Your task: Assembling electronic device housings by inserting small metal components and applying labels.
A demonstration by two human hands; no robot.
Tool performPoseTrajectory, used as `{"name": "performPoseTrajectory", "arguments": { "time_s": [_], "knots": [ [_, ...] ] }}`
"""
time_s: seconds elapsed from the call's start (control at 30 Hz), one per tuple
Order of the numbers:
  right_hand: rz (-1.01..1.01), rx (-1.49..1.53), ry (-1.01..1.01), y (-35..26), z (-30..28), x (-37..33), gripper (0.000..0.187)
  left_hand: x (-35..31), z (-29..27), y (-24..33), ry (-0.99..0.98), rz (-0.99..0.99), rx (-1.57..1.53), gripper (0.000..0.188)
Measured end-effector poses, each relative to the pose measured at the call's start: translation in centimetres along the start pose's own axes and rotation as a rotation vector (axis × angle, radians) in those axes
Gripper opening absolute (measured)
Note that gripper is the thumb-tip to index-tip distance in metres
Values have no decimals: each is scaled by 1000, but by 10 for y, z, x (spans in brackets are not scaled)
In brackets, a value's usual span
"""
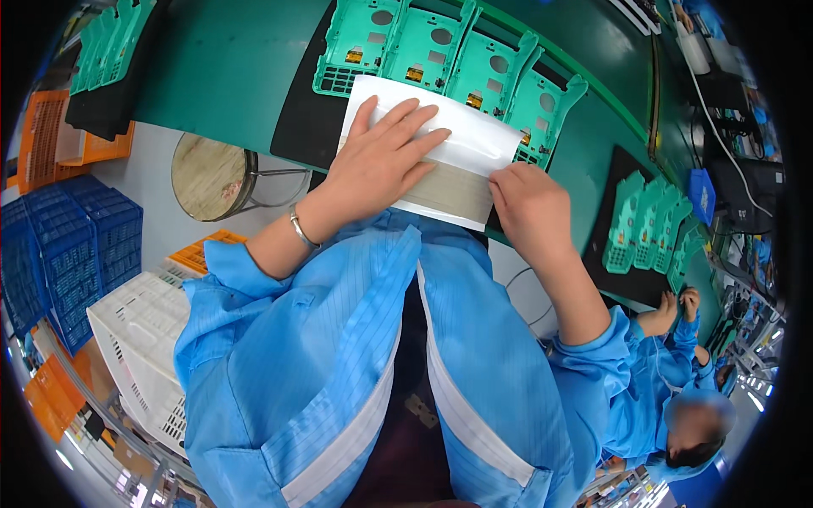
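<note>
On green table (212, 93), left hand (377, 168) is lying fingers-spread on sheet (478, 127), right hand (538, 207) pinching its edge, tan strip (461, 188) seemingly still attached, shells (417, 49) already aligned.

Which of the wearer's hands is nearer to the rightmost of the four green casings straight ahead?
Right. The right hand is just below that casing in the picture, pinching the white sheet; the left hand lies farther left, flat on it.

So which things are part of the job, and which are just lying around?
Part of the job, it seems:
white sheet, left hand on it, right hand at its edge
four green plastic shells
black mat under them

Just around, probably:
round stool
blue crates
white crate
orange crates
</note>
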State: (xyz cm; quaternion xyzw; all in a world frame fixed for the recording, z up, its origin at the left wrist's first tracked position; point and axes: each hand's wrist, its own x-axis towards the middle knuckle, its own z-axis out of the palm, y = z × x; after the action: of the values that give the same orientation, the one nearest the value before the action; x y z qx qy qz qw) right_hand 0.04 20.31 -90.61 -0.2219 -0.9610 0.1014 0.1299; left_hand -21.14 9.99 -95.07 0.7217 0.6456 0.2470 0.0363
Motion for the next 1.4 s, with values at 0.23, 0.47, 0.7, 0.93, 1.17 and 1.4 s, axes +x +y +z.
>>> {"name": "performPoseTrajectory", "arguments": {
  "time_s": [0.23, 0.47, 0.7, 0.93, 1.17, 1.4],
  "knots": [
    [-10, -175, -114, 1, 7, -2, 7, 0, 0, 3, 11, -4, 23, 40],
    [331, 405, -173, 6, -24, 1, 3, -1, 2, 4, 5, -20, 26, 42],
    [552, 343, -85, 63, -35, 21, 11, -1, -1, 4, -40, -40, 22, 44],
    [492, 214, -99, 70, -37, 38, 15, -1, -2, 4, -29, -53, -7, 40],
    [417, 120, -106, 55, -40, 48, 12, 15, -4, 17, 38, 11, -146, 29],
    [345, -170, -185, 86, -29, 52, 12, 63, 25, 45, 90, 163, -175, 32]
  ]
}}
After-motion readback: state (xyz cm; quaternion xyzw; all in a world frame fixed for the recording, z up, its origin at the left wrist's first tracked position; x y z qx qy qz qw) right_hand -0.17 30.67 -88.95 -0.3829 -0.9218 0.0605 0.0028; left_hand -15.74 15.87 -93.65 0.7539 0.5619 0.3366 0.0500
